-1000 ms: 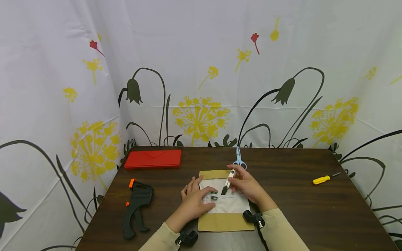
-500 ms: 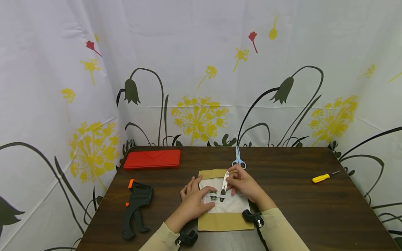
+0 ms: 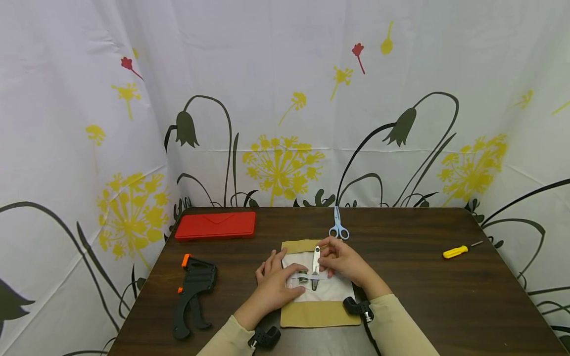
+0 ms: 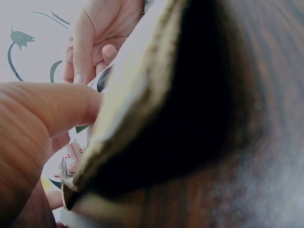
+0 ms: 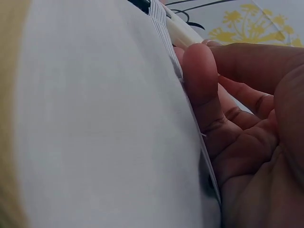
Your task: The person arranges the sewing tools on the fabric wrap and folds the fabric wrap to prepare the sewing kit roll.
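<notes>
A tan and white cloth piece (image 3: pixel 320 315) lies flat, a pale elastic band across its middle. My right hand (image 3: pixel 349 264) pinches a white-handled tool (image 3: pixel 316 259) with a dark lower end, which passes under the elastic. In the right wrist view the white handle (image 5: pixel 183 29) runs beside the ribbed elastic (image 5: pixel 161 28), at the fingertips of my right hand (image 5: pixel 247 99). My left hand (image 3: pixel 274 289) rests on the cloth's left side with fingers spread, its thumb and index beside a dark green spool (image 3: pixel 303 276) held by the elastic.
Pale blue scissors (image 3: pixel 338 227) lie behind the cloth. A red case (image 3: pixel 215 225) is at the back left, a black and orange clamp (image 3: pixel 196 291) at the left, and a yellow screwdriver (image 3: pixel 455 252) at the right of the dark wooden table (image 3: pixel 414 282).
My right hand has moved left and turned the white-handled tool from slanted to nearly upright in the view; its dark end has gone down under the elastic. My left hand has stayed in place.
</notes>
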Demonstrator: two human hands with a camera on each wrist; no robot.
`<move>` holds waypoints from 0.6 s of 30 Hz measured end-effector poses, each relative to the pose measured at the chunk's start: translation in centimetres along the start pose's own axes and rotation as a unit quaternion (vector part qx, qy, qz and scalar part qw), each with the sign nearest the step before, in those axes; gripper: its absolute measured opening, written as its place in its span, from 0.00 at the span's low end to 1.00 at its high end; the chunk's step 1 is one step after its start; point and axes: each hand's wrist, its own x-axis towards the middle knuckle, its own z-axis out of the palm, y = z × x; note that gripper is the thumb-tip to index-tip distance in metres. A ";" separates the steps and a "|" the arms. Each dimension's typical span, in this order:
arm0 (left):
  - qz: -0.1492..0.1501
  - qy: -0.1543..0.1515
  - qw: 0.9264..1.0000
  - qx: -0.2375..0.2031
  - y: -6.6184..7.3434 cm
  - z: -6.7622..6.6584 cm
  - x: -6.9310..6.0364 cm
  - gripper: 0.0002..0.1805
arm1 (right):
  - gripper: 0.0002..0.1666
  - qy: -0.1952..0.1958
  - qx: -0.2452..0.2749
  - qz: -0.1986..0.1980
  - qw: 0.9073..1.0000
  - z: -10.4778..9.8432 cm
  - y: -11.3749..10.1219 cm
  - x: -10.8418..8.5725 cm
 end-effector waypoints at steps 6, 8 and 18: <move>0.001 0.001 1.000 0.000 0.0 0.0 0.0 0.20 | 0.24 -0.008 -0.021 0.009 1.000 0.1 0.0 -0.1; 0.002 0.002 1.000 0.000 0.0 0.1 -0.1 0.21 | 0.23 -0.010 -0.029 0.013 0.999 0.1 0.0 -0.1; 0.003 0.003 1.000 -0.001 0.1 0.0 -0.1 0.21 | 0.24 -0.024 -0.059 0.015 0.998 0.1 -0.3 -0.2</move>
